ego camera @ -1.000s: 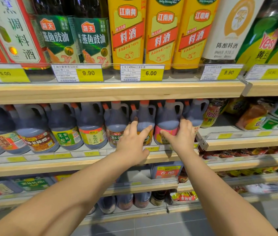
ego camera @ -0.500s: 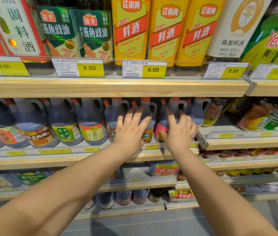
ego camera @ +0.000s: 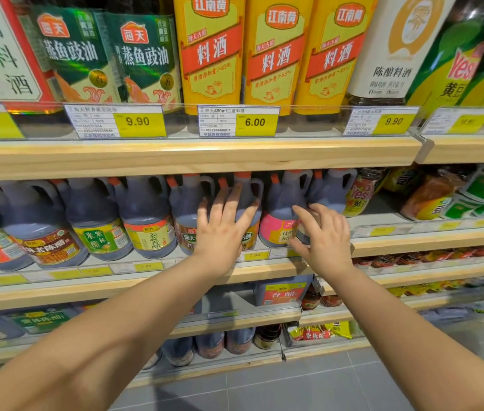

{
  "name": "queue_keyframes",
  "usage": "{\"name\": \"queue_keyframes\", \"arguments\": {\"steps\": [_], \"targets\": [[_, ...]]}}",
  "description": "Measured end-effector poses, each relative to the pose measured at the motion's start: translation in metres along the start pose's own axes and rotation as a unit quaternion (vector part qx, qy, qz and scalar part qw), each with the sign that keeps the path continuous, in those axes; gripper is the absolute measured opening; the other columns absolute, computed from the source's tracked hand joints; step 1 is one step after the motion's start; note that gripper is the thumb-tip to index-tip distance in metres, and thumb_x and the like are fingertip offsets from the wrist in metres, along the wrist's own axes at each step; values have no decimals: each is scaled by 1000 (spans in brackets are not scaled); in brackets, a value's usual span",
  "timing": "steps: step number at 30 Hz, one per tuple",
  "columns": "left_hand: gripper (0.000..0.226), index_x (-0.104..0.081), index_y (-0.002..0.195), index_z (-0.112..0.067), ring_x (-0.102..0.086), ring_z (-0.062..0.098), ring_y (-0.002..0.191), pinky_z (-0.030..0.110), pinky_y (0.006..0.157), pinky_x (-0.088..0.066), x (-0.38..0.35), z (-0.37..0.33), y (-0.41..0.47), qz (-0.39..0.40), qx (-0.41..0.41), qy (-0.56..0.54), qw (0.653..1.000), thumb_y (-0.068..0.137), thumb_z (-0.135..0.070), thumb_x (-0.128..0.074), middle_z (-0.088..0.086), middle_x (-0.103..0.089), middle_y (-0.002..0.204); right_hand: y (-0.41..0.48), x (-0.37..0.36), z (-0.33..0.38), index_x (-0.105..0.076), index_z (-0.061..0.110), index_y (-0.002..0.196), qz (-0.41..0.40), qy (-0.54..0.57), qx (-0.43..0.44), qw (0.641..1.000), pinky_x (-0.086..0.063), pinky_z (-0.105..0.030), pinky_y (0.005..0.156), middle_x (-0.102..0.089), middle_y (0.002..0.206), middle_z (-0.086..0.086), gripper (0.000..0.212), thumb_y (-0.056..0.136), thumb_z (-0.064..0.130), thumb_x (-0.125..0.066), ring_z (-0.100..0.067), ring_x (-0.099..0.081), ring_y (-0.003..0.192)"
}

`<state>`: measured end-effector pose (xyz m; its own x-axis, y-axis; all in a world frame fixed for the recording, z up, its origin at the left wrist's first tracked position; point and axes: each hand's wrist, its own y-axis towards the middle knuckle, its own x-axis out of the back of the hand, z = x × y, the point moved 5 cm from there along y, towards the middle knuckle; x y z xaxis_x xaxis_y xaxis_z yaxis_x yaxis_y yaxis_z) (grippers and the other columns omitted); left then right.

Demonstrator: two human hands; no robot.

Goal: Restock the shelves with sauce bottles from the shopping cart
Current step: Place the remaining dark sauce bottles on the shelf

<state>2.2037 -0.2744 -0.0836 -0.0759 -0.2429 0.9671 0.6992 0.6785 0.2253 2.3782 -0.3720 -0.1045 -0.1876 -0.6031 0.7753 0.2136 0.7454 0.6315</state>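
supermarket aisle; sauce jugs are lined along the front edge of the middle shelf. left hand is laid flat, fingers spread, on the orange-capped jug; right hand is held loose by the pink-label jug, nothing gripped. facing-up step judged; next, another bottle is needed from the cart, unseen.

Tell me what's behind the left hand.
A dark, orange-capped jug stands behind the left hand, which covers most of its label, so the name cannot be read.

supermarket aisle: stocked wooden shelves, yellow price tags
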Motion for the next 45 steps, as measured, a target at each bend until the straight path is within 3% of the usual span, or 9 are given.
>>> {"name": "queue_keyframes", "arguments": {"steps": [4,9,15,21,25,30,37,42,45], "targets": [[95,8,147,-38,-18,30,136,46,112,-14,-10,-3,0,6,3,7,1000,84,-25,-62,8,14,152,13,-2,8,-45,27,129,32,-16,-2,999,-42,-47,90,-55,121,-17,79,61,47,-81,-31,-39,109],[89,8,148,-39,-23,30,131,45,112,-12,-14,-4,-2,14,0,3,1000,87,-19,-54,6,2,155,34,-4,9,-36,34,140,66,-28,7,997,-25,-42,90,-54,130,-16,98,55,57,-79,-31,-36,117],[90,5,148,-40,-25,30,128,45,110,-12,-19,-2,3,12,-5,1,1000,87,-19,-56,5,2,155,36,-6,10,-30,38,140,82,-8,-7,997,-29,-41,88,-51,135,-15,100,57,51,-83,-36,-48,111],[109,-26,134,-36,-38,26,99,41,90,-27,-20,-1,9,-90,12,4,996,44,-31,-88,6,-25,142,36,-6,14,-31,35,140,88,8,-7,996,-47,-46,88,-53,133,-17,102,55,45,-87,-40,-57,109],[90,-10,142,-38,-36,29,119,41,104,-26,-22,-7,9,-33,6,9,999,76,-27,-71,7,-1,154,36,-5,15,-29,35,140,98,15,-11,995,-47,-47,90,-52,135,-18,102,55,44,-87,-40,-56,112],[111,-30,131,-37,-45,25,100,36,85,-43,-19,2,10,-73,14,3,997,37,-35,-91,6,-29,142,36,-3,19,-30,34,140,95,11,-26,995,-47,-47,90,-52,133,-17,103,54,41,-87,-39,-57,109],[84,-5,147,-38,-30,30,128,38,108,-25,-16,-7,7,-18,-2,-13,1000,85,-22,-59,6,5,159,34,-1,28,-31,32,144,125,15,-53,991,-44,-47,91,-45,140,-19,99,60,35,-84,-40,-53,112],[76,-15,148,-34,-20,28,135,40,110,-26,-1,-2,-10,21,-32,-116,993,85,-27,-57,4,-5,156,30,15,37,-42,27,141,136,35,-84,987,-33,-49,100,-39,145,-17,76,72,32,-73,-38,-42,125],[57,-41,138,-27,-23,26,138,40,111,-28,-4,13,-25,35,-66,-184,980,84,-29,-56,2,-12,156,26,25,54,-55,20,129,141,56,-91,984,-31,-45,100,-47,135,-13,52,79,30,-66,-34,-42,126]]}}
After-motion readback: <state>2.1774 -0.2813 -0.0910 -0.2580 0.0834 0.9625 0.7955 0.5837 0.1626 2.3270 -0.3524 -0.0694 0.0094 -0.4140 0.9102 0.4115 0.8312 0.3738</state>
